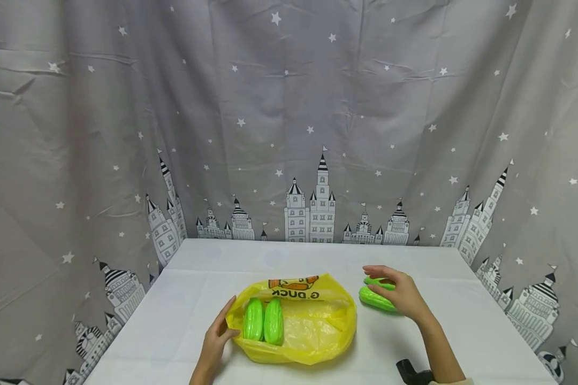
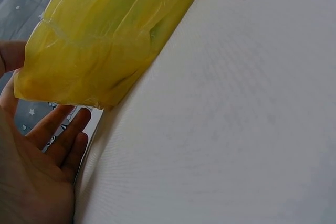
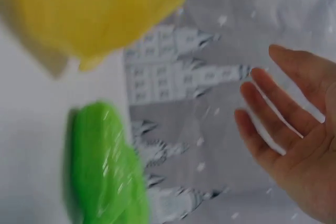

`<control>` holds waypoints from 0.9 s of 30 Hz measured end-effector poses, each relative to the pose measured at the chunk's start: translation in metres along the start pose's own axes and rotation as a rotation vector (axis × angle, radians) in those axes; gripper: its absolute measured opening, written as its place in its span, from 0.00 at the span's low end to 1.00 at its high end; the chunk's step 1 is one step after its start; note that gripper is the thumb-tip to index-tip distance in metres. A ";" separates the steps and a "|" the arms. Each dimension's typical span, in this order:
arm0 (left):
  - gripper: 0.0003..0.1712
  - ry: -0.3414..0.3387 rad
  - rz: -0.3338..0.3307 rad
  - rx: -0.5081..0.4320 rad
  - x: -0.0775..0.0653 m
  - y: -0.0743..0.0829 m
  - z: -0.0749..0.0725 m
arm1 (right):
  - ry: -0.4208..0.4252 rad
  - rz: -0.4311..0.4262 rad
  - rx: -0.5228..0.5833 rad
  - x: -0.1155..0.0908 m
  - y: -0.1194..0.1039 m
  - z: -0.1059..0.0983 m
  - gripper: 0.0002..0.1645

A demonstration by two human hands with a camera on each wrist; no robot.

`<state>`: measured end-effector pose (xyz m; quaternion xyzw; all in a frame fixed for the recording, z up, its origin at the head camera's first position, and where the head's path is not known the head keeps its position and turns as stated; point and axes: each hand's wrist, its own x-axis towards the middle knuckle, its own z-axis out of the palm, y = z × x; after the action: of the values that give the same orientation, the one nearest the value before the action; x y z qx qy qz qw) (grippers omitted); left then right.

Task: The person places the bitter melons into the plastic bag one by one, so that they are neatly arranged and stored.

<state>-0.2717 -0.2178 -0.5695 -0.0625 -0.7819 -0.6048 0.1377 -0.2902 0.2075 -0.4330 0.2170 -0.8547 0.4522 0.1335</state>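
Head: yellow bag (image 1: 308,355) lower centre, two green gourds (image 1: 253,319) inside; left hand (image 1: 215,337) pinches its left rim. Right hand (image 1: 400,294), fingers spread, over two more gourds (image 1: 377,299), lower right. Left wrist: bag upper left; weak pinch could let mouth sag. Right wrist: gourd lower left; a nudge might roll it.

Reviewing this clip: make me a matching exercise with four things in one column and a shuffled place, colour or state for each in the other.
Things:
1. Right hand
2. Curtain
3. Left hand
4. Plastic bag

Places, colours, states:
A. Holding the bag's edge
B. Yellow, mouth open
C. Near the green vegetables outside the bag
D. Grey, behind the table

Pairs: 1-C, 2-D, 3-A, 4-B
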 end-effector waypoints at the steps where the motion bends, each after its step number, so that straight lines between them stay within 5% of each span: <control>1: 0.39 0.006 -0.001 0.005 0.000 -0.001 0.000 | -0.014 0.003 0.004 0.002 0.004 -0.004 0.24; 14: 0.40 -0.014 -0.073 0.003 0.002 -0.001 -0.001 | -0.304 0.041 0.107 0.019 0.108 -0.014 0.26; 27: 0.41 -0.006 -0.074 0.016 0.003 -0.003 0.000 | -0.435 0.136 0.203 0.019 0.135 -0.006 0.30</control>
<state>-0.2754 -0.2187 -0.5718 -0.0342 -0.7890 -0.6029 0.1134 -0.3733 0.2753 -0.5180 0.2635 -0.8262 0.4863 -0.1069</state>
